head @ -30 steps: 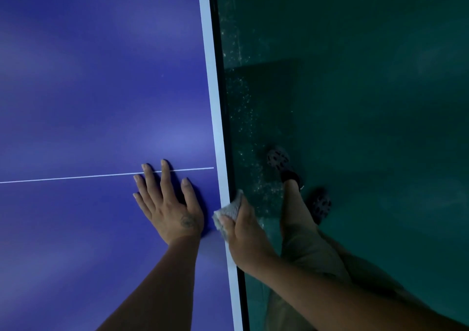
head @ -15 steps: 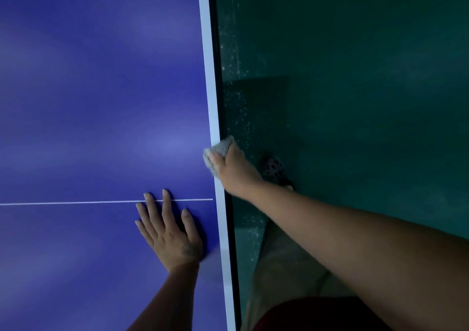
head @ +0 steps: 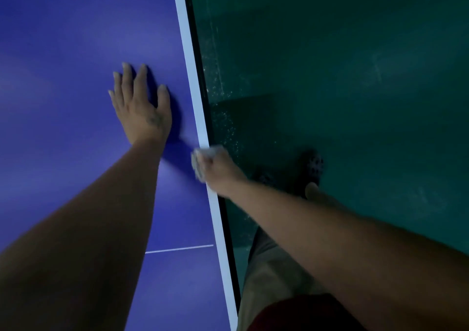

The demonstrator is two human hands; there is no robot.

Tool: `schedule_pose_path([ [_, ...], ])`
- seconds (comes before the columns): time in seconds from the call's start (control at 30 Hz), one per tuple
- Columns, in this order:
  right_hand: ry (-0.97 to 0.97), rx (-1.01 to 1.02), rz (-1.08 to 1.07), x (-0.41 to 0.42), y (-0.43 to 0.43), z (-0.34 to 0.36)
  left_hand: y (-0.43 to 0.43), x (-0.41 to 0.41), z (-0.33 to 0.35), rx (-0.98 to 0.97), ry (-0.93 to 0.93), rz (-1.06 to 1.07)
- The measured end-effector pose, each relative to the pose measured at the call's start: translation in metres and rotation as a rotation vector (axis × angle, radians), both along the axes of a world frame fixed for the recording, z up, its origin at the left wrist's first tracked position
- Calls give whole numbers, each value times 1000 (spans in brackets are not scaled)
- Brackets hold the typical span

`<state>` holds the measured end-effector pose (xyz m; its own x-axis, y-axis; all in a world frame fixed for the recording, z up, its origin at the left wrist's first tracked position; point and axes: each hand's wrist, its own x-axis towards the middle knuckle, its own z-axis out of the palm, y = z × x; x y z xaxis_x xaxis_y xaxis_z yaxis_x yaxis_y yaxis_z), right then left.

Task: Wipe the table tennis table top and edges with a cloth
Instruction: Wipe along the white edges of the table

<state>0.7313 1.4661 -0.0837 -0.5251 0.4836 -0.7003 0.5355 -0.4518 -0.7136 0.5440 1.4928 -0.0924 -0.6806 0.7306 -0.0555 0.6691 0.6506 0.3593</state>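
Note:
The blue table tennis table (head: 63, 39) fills the left of the head view, with a white border stripe (head: 189, 59) along its right edge. My left hand (head: 140, 107) lies flat on the blue top, fingers straight, just left of the stripe. My right hand (head: 218, 169) grips a small grey cloth (head: 203, 154) and holds it against the table's edge, wrapped over the stripe. Part of the cloth is hidden inside my fist.
A dark green floor (head: 355, 77) lies to the right of the table, speckled with pale dust near the edge. My legs in beige trousers (head: 271, 280) and a patterned shoe (head: 313, 164) stand close beside the table. A thin white line (head: 180, 249) crosses the top.
My left hand has slid forward, well past the thin white line. My right hand has carried the cloth further along the table's edge. The view has shifted forward with them.

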Motion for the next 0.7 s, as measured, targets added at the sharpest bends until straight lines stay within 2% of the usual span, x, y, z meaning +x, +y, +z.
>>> schedule_pose_path([
  [0.1,-16,65,19,-39,73,-3,30,-1,-5,-29,36,73],
  [0.2,-199,3,26,-57,99,-7,32,5,-9,-2,85,103],
  [0.33,-104,41,-77,-33,64,-1,35,7,-8,7,134,133],
  [0.5,-146,-90,18,-2,13,0,39,7,-10,-12,162,145],
  [0.6,-178,-104,-57,-15,21,-4,39,6,-14,-13,177,136],
  [0.7,-153,-88,-155,-49,68,-7,39,6,-18,-11,210,125],
])
